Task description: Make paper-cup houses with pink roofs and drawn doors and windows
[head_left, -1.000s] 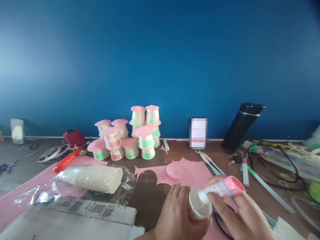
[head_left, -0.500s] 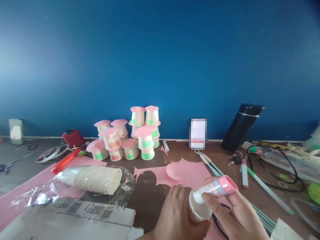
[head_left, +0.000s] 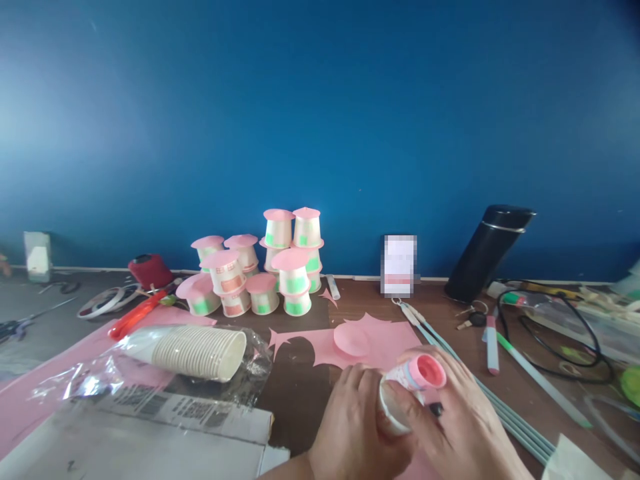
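At the bottom centre my left hand [head_left: 357, 427] is closed round a small white paper cup [head_left: 390, 408], its base turned toward me. My right hand [head_left: 463, 427] grips a pink-capped glue stick [head_left: 417, 375] and presses its tip against the cup's base. The stick's pink end now points up at the camera. Just beyond the hands lies a sheet of pink paper [head_left: 395, 343] with a cut pink circle [head_left: 351, 339] on it.
A pile of finished cups with pink tops [head_left: 265, 273] stands by the blue wall. A sleeve of stacked paper cups [head_left: 195, 352] in plastic lies at left on a cardboard box [head_left: 150, 433]. Red scissors [head_left: 135, 315], a black flask [head_left: 487, 252], pens, keys and cables crowd the desk.
My right hand has swung the glue stick from lying sideways to standing nearly end-on above the cup. Both hands stayed at the bottom centre.
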The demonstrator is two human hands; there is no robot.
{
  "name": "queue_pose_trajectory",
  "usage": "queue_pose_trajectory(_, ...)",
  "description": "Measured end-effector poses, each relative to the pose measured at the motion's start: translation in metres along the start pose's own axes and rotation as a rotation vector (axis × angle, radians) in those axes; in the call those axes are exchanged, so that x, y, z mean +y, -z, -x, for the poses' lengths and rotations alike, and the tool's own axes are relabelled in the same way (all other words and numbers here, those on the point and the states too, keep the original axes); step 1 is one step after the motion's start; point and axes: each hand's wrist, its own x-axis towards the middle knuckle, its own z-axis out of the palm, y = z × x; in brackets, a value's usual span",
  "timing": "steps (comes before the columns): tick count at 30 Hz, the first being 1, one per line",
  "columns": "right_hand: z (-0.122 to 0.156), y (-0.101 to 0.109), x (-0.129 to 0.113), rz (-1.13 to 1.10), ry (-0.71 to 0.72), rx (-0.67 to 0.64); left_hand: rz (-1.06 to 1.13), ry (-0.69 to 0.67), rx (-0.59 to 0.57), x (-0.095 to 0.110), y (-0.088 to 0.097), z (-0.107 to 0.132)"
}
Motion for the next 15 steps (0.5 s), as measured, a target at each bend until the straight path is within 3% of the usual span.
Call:
queue_pose_trajectory(6, 0.003, 0.0, 0.006, 0.052, -0.036, -0.044, 0.009, 0.015, 0.0, 0.002, 0.001, 0.001)
queue_pose_trajectory(9, 0.006, 0.001, 0.006, 0.024, -0.073, 0.022, 0.007, 0.051, 0.005, 0.004, 0.001, 0.0)
queue_pose_trajectory(15, 0.009, 0.014, 0.014, -0.25, -0.425, 0.213, 0.046, 0.092, -0.033, 0.006, 0.006, -0.002)
